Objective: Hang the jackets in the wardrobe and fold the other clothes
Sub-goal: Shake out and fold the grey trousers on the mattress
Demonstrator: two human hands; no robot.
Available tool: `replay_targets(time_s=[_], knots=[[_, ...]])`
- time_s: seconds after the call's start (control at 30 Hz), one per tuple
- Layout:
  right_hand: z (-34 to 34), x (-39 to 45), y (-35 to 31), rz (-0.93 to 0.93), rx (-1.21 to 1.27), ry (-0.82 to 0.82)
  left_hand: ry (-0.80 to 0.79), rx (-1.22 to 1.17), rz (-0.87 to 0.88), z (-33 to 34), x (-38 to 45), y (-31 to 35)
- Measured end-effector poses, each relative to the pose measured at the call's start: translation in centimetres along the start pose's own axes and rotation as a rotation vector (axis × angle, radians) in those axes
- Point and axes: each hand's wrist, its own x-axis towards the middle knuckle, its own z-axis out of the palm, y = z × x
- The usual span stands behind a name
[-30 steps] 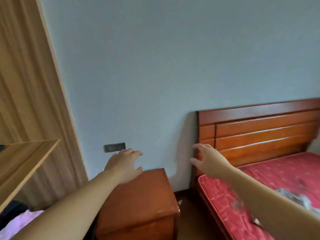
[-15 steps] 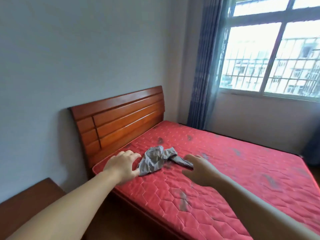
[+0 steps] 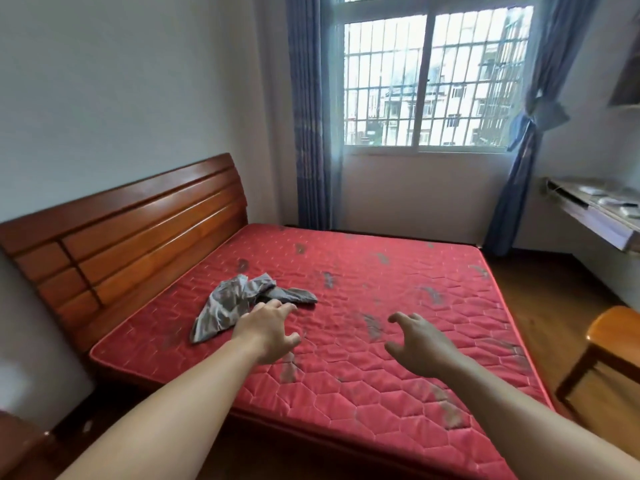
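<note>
Here, bed: red quilted mattress fills the frame's middle, wooden headboard at left.
Garment: crumpled grey cloth lies left of centre on the mattress.
Left hand: fingers spread, holding nothing, just beside the cloth.
Right hand: fingers loosely apart, holding nothing, over bare mattress.
Room: barred window with blue curtains up top; counter and wooden stool at right.
</note>
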Motion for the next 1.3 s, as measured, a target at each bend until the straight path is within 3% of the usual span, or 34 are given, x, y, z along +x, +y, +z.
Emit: replay_targets(time_s=[0.2, 0.47, 0.77, 1.07, 1.3], knots=[[2.8, 5.9, -4.7, -0.135, 0.007, -0.046, -0.050, 0.001, -0.135, 1.3, 1.3, -5.3], [7.9, 18.6, -14.9, -0.293, -0.054, -0.121, -0.059, -0.103, -0.312, 3.4, 7.1, -17.7], [12.7, 31.5, -22.3, -0.299, -0.060, -0.204, -0.090, -0.141, -0.379, 5.3, 15.0, -28.7], [16.2, 49.9, -27.2, -0.291, 0.063, -0.211, -0.090, -0.120, -0.430, 5.4, 29.0, -38.0], [21.9, 62.9, -32.0, -0.255, 0.089, -0.333, -0.131, -0.178, -0.506, 6.9, 38.0, -46.7]])
